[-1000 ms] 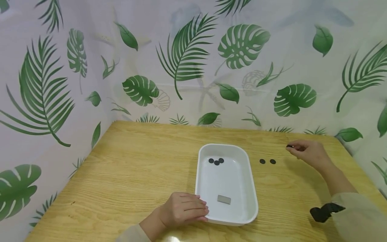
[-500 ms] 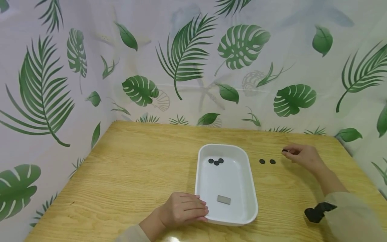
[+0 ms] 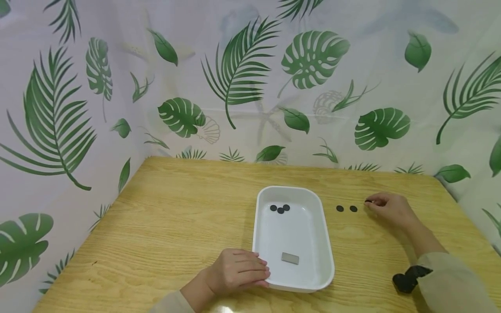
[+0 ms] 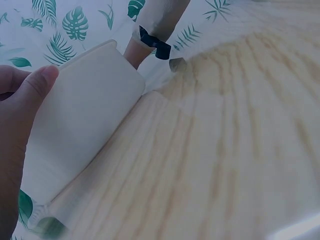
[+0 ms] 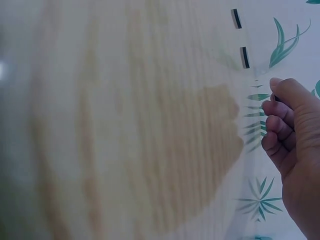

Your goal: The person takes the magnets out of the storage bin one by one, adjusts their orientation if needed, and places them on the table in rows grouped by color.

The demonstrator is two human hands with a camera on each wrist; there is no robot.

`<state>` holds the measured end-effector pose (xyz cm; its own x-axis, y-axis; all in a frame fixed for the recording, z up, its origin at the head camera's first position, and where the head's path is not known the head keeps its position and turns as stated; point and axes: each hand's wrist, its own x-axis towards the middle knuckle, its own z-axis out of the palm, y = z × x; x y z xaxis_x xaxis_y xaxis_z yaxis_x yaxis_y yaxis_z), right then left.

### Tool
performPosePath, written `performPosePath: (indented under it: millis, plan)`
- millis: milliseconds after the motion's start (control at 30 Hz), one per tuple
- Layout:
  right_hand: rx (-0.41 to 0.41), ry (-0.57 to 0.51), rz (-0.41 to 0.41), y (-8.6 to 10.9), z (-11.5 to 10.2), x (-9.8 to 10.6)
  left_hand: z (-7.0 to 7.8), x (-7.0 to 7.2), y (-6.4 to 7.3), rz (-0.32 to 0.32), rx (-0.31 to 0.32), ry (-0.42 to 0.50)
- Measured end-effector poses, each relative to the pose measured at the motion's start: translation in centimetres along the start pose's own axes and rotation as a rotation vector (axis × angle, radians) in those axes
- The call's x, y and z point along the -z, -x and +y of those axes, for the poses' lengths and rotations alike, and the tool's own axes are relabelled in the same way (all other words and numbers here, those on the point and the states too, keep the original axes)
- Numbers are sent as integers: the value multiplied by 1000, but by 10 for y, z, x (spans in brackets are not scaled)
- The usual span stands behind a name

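Right hand [image 3: 391, 211] out over the far right of the tabletop [image 3: 188, 208], pinching one black disc [image 3: 368, 201] between thumb and fingertips; the other fingers curl in behind, as the right wrist view shows. Disc mostly hidden by the grip, only a dark edge showing at the tips; whether it touches the wood, cannot tell. Just left of that hand, two discs [image 3: 353, 208] lie flat on the wood, side by side with a small gap, between hand and white tray [image 3: 294, 232]. Left hand [image 3: 240, 269] well apart from the held disc, at the tray's near left corner: fingers together over the rim, thumb against the outer wall, gripping the edge. Inside the tray, three discs [image 3: 280, 211] cluster toward the far end, well away from the left hand. Grey block [image 3: 290, 258] lies flat on the tray floor near the close end, just right of the left fingertips, not touching them. Black device [image 3: 407, 279] at the right sleeve [image 3: 450, 278]. Leaf-print cloth [image 3: 250, 139] stands behind the tabletop.
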<state>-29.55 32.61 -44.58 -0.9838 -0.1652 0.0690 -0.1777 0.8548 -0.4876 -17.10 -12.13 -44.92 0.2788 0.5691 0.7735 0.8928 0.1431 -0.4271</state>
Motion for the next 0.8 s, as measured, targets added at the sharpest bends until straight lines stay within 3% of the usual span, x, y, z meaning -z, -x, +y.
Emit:
performPosePath:
  millis: [200, 533, 800]
  plan:
    - [-29, -35, -49, 2, 6, -4, -1, 0, -1, 1, 4, -2]
    - [-54, -66, -46, 3, 11, -12, 0, -3, 4, -3, 3, -3]
    - [-31, -64, -74, 5, 6, -9, 1, -3, 4, 4, 5, 8]
